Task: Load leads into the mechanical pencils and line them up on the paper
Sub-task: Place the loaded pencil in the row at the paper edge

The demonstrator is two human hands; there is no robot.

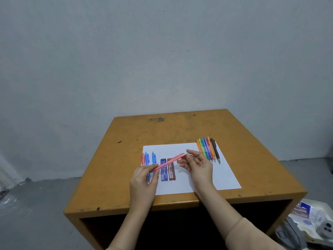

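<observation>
Fingers of the left hand grip the near end of the pink pencil, and the right hand pinches its far tip. Its long axis slants away to the right between both hands, above two lead cases on the paper. Three pencils line the paper's left edge, and about six bunched pencils lie across its far right corner.

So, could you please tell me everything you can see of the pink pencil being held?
The pink pencil is a slim barrel of what looks like translucent plastic, with a paler far end. It is held slanted above the paper and crosses in front of the lead cases, near end lower left, far end upper right. The left hand grips its near end and the right hand pinches its far end. Whether that end is cap or tip is too small to tell.
</observation>
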